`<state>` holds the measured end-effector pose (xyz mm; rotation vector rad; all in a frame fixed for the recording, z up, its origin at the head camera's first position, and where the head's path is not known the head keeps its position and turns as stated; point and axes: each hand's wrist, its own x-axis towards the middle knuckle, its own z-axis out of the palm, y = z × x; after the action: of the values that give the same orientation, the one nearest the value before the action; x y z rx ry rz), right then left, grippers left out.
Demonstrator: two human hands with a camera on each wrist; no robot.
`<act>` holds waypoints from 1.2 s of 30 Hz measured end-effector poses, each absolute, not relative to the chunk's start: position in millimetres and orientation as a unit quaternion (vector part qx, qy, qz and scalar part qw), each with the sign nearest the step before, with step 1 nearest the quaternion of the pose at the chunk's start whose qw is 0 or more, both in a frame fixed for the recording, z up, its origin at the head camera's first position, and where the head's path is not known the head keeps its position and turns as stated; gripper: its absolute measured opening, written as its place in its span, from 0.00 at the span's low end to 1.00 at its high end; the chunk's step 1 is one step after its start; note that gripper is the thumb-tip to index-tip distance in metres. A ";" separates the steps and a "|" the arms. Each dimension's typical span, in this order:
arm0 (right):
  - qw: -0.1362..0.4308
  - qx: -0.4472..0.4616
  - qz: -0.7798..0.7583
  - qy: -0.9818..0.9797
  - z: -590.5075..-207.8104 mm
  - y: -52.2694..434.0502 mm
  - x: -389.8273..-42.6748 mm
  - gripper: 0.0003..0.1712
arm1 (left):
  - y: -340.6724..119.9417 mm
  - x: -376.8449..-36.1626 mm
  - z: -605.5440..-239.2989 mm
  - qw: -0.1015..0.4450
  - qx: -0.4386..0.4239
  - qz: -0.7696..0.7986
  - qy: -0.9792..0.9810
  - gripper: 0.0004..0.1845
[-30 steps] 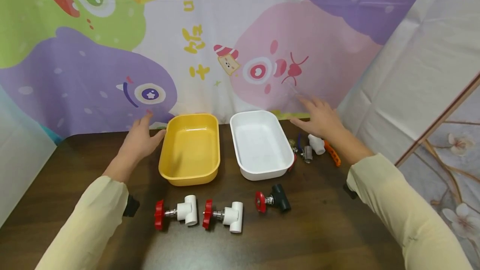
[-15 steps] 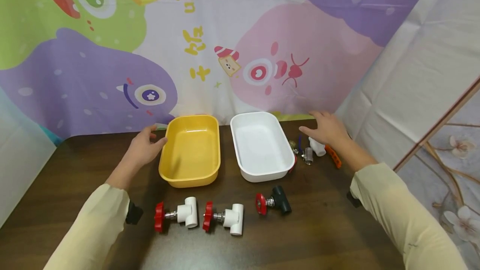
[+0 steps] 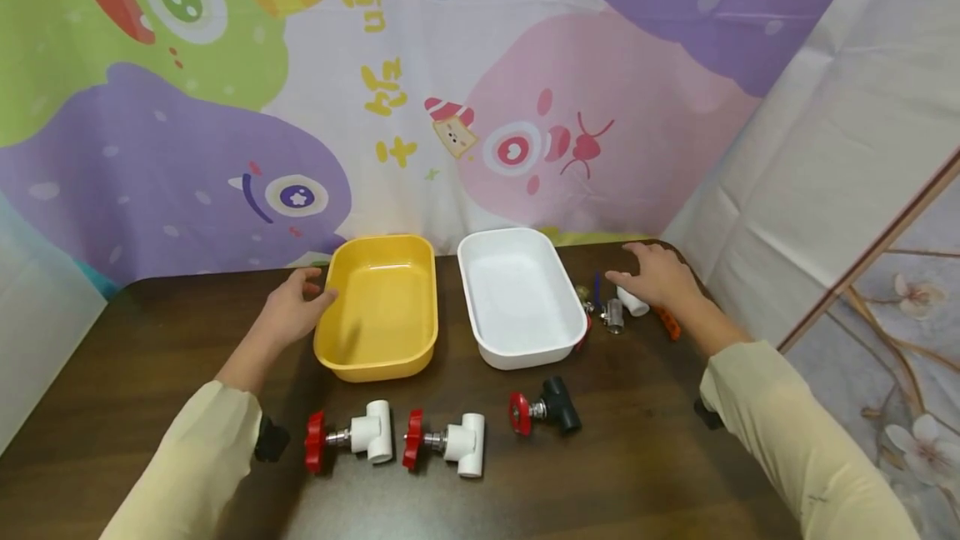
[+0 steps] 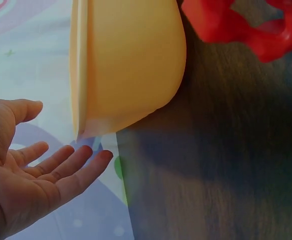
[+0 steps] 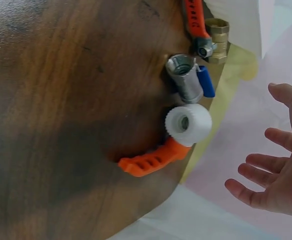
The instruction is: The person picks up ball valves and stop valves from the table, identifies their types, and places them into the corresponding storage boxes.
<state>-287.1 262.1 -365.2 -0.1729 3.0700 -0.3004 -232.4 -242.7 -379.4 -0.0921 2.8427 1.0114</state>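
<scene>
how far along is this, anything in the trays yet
Nothing looks done: the yellow tray and the white tray are both empty. In hand: the left hand is open beside the yellow tray, and the right hand is open over the small valves right of the white tray. Left: those, plus three red-handled valves on the table.
</scene>
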 end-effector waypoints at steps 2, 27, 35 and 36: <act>0.034 -0.053 -0.102 0.993 -368.2 263.8 -287.0 0.42 | -242.0 -231.9 -380.5 0.067 -0.034 0.339 0.938 0.37; 0.046 -0.032 -0.130 0.990 -400.8 288.2 -286.4 0.41 | -239.7 -231.2 -392.6 0.086 -0.048 0.364 0.926 0.35; 0.056 -0.028 -0.131 0.989 -413.0 294.9 -288.5 0.41 | -236.9 -229.9 -395.2 0.088 -0.049 0.367 0.925 0.32; 0.057 -0.028 -0.132 0.989 -414.2 295.7 -288.7 0.41 | -236.7 -229.9 -395.6 0.088 -0.048 0.369 0.924 0.32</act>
<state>-288.7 295.7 -414.2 -0.0861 3.0008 -0.3992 -229.9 -236.7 -395.6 -0.1442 2.7516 1.0984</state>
